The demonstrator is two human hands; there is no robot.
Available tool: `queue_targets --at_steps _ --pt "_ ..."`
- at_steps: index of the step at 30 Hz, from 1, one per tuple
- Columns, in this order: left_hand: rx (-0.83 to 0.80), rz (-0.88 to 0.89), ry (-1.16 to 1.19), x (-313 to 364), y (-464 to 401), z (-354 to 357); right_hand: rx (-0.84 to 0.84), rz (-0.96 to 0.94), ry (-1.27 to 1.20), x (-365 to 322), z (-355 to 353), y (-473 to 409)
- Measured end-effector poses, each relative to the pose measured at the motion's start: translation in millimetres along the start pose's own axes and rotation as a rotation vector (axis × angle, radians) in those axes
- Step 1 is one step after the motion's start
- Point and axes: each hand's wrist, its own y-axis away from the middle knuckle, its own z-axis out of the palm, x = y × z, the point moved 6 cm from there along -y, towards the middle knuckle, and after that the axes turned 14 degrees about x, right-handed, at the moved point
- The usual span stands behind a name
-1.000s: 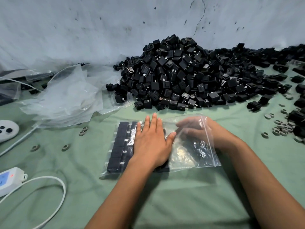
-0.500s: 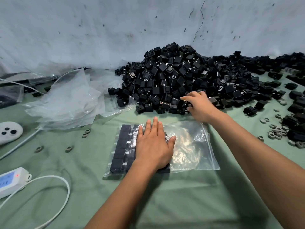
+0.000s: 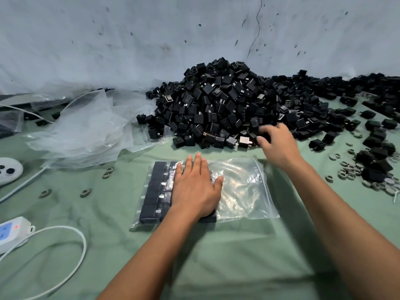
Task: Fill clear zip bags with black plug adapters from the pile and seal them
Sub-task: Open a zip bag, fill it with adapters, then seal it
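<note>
A clear zip bag [image 3: 242,187] lies flat on the green cloth, its mouth to the right. Rows of black plug adapters [image 3: 155,187] fill its left part; the right part holds nothing. My left hand [image 3: 194,187] lies flat on the bag, fingers straight, pressing the packed adapters down. Just beyond the bag rises the big pile of black adapters [image 3: 227,105]. My right hand [image 3: 279,146] is at the pile's front edge, fingers and thumb curled round one black adapter [image 3: 265,135], slightly blurred.
Crumpled clear bags [image 3: 86,131] lie at the left of the pile. A white power strip [image 3: 10,230] with its cable [image 3: 71,245] and a round white device [image 3: 8,169] sit at the far left. Grey rings [image 3: 350,169] and more adapters are scattered at the right.
My right hand left the bag's mouth, reached to the front of the pile and closed its fingers on an adapter. My left hand stayed flat on the bag.
</note>
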Motion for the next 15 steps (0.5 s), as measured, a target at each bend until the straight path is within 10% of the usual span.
queue_targets --at_steps 4,15 --pt "0.004 0.000 0.001 -0.7 -0.1 0.7 -0.249 0.245 -0.190 27.3 -27.6 44.6" --pt "0.008 0.002 -0.011 0.2 -1.5 1.7 -0.715 0.098 -0.623 -23.0 -4.7 94.3"
